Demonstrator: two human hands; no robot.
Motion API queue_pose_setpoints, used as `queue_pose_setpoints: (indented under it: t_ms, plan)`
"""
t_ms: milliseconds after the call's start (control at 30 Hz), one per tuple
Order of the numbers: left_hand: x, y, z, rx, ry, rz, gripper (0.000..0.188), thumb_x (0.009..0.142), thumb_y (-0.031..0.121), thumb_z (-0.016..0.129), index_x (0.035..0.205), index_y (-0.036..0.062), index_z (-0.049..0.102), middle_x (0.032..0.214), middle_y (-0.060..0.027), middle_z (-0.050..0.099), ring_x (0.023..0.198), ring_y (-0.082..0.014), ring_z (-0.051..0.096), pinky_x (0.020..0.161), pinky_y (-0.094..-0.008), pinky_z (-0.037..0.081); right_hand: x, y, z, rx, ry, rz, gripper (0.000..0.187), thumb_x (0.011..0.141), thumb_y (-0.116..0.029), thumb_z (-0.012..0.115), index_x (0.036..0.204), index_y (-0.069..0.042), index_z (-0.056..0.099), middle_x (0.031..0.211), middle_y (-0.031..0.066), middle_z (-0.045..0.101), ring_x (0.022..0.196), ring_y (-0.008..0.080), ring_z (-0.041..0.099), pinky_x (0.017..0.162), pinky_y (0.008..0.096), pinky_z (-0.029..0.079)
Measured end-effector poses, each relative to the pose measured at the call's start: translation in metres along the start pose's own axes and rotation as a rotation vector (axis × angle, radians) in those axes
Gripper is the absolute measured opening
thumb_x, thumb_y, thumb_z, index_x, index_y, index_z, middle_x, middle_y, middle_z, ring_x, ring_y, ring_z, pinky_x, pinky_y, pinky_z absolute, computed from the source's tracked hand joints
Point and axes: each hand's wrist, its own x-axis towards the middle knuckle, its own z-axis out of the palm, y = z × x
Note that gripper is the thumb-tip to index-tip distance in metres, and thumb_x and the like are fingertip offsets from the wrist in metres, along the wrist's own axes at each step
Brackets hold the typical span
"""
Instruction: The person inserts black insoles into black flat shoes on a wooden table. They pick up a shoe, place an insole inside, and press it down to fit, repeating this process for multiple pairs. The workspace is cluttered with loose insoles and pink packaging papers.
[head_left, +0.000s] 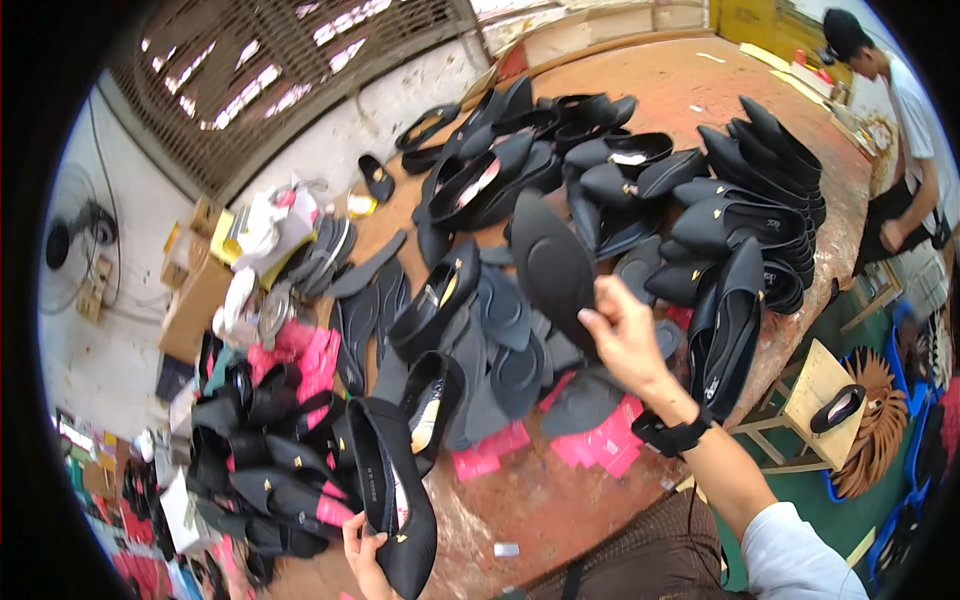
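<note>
My left hand (368,556) grips a black pointed flat shoe (412,520) near its toe; a small gold ornament shows on it, and its opening faces up. Raised over the table, my right hand (625,335) pinches a black insole (548,262) by one end, its wide end pointing away from me. Beneath it lies a loose heap of dark insoles (515,375). Another black shoe (436,400) stands just beyond the one in my left hand. A dark band circles my right wrist.
Piles of black shoes cover the reddish table (500,520) at the back, right and left. Pink paper pieces (600,440) lie among them. A wooden stool (825,410) holds one shoe at right. Another person (905,150) stands at the far right.
</note>
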Motion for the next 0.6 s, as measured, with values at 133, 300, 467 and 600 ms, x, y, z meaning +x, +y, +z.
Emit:
queue_pose_setpoints:
  t_ms: [133, 300, 467, 600]
  plan:
    - [-0.071, -0.061, 0.001, 0.362, 0.218, 0.365, 0.037, 0.077, -0.003, 0.06, 0.114, -0.0054, 0.054, 0.116, -0.0188, 0.054, 0.107, -0.0345, 0.054, 0.097, -0.0416, 0.041, -0.016, -0.015, -0.028, 0.161, 0.302, -0.283, 0.04, 0.09, 0.0, 0.064, 0.124, -0.001, 0.045, 0.092, 0.0054, 0.052, 0.081, 0.0123, 0.05, 0.077, 0.0242, 0.042]
    - [-0.128, -0.123, 0.065, 0.13, 0.303, 0.472, 0.036, 0.084, 0.01, 0.062, 0.116, -0.004, 0.057, 0.133, -0.024, 0.045, 0.118, -0.0354, 0.046, 0.098, -0.0417, 0.042, -0.036, -0.08, -0.058, 0.471, 0.259, -0.069, 0.069, 0.094, 0.002, 0.054, 0.153, -0.004, 0.019, 0.132, 0.0158, 0.057, 0.115, 0.0186, 0.059, 0.095, 0.029, 0.048]
    - [-0.148, -0.091, 0.106, 0.05, -0.313, 0.092, 0.049, 0.089, 0.006, 0.059, 0.137, 0.0022, 0.051, 0.161, -0.0236, 0.007, 0.147, -0.0451, 0.013, 0.115, -0.0516, 0.028, -0.072, -0.085, -0.098, 1.107, -0.273, 0.199, 0.041, 0.09, -0.009, 0.05, 0.129, 0.003, 0.05, 0.144, 0.0202, 0.047, 0.131, 0.0274, 0.05, 0.091, 0.0404, 0.057]
    - [-0.114, -0.095, 0.07, 1.192, -0.307, 0.615, 0.058, 0.073, -0.002, 0.064, 0.129, 0.0112, 0.06, 0.156, -0.0322, 0.017, 0.142, -0.0555, 0.015, 0.116, -0.0628, 0.015, -0.114, -0.077, -0.125, 0.697, -0.325, 0.45, 0.012, 0.087, -0.01, 0.064, 0.09, -0.001, 0.057, 0.1, 0.0129, 0.066, 0.081, 0.0172, 0.065, 0.066, 0.029, 0.056]
